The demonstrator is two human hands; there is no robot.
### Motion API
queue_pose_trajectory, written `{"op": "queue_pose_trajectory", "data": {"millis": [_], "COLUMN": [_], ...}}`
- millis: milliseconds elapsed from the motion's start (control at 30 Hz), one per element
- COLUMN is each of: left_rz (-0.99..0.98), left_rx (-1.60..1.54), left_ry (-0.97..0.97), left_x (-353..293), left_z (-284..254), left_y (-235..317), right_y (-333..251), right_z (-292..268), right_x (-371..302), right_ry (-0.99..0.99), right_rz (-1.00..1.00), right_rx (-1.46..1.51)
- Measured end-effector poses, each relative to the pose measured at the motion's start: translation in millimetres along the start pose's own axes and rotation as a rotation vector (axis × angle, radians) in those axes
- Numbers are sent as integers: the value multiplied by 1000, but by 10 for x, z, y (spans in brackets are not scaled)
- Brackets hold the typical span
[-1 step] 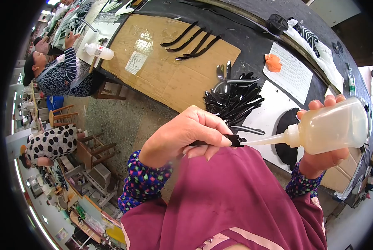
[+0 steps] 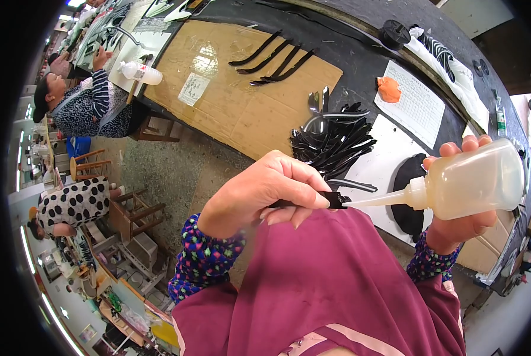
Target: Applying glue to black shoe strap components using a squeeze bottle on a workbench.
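My left hand [image 2: 265, 190] pinches a small black strip [image 2: 336, 200] between thumb and fingers, above my lap. Most of that strip is hidden in the grip; its right end sticks out. My right hand [image 2: 455, 230] is wrapped around a translucent squeeze bottle [image 2: 476, 181], tipped on its side and holding a pale liquid. The bottle's long thin nozzle points left, its tip at the strip's exposed end. Beyond my left hand lies a heap of glossy black strips [image 2: 330, 145]. Several similar curved strips [image 2: 283, 62] lie side by side on a cardboard sheet [image 2: 218, 118].
A printed form [image 2: 422, 113] with an orange lump [image 2: 388, 89] on it lies at the right of the dark table. A black rounded piece [image 2: 404, 190] rests behind the nozzle. At the far left a person [image 2: 78, 104] sits near a white bottle [image 2: 141, 73].
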State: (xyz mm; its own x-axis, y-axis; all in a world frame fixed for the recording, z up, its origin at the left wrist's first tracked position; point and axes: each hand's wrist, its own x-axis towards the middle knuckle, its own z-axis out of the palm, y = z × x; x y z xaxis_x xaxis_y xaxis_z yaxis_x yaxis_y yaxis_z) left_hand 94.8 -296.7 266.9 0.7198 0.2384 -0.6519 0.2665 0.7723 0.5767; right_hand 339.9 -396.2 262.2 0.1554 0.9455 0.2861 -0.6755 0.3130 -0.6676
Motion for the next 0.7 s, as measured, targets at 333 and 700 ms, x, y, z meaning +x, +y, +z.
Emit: {"op": "queue_pose_trajectory", "data": {"millis": [333, 700], "left_rz": [5, 35], "left_rx": [-3, -68], "left_ry": [3, 7], "left_x": [-1, 107], "left_z": [-21, -222], "left_y": [-13, 44], "right_y": [-16, 30], "right_z": [-5, -40], "right_x": [-56, -16], "right_ry": [30, 297], "right_rz": [-3, 71], "right_rx": [-6, -209]}}
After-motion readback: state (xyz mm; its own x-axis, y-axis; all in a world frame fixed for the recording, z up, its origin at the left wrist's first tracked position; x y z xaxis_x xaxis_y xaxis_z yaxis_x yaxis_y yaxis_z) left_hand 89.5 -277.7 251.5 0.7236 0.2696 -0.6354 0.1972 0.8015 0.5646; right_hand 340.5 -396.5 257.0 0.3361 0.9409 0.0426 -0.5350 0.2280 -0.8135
